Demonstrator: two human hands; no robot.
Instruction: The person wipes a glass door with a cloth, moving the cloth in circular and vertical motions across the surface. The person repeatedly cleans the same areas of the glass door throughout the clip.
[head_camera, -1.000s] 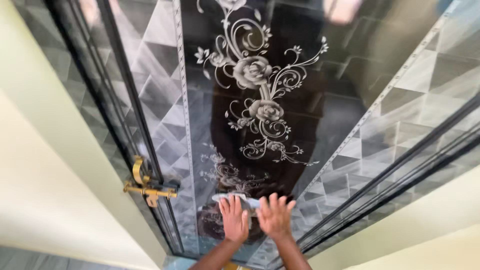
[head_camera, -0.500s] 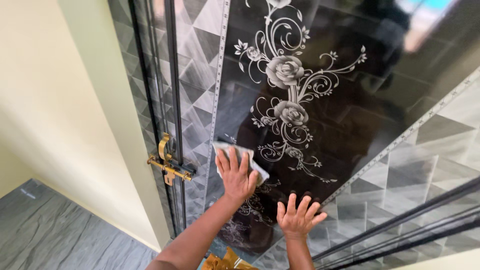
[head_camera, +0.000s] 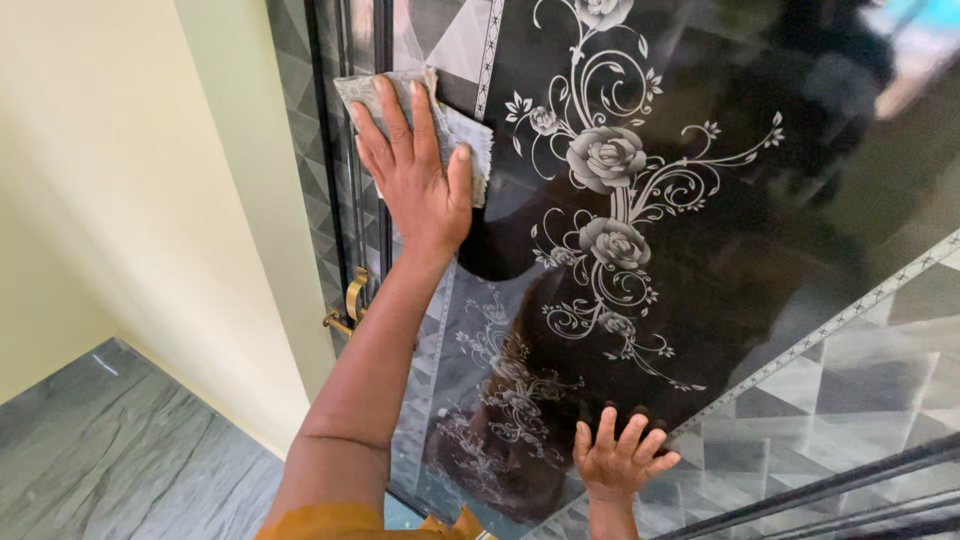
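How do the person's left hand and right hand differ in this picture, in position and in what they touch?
The left hand is high on the glass door, near its left frame; the right hand is low, near the bottom edge. The left hand presses a grey cloth against the glass; the right hand rests bare on it. Both lie flat with fingers spread.

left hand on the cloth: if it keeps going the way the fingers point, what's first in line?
The left hand points up the dark glass door panel, pressing the grey cloth. Ahead lie only the panel's grey triangle-patterned border and the frame edge; the way looks free.
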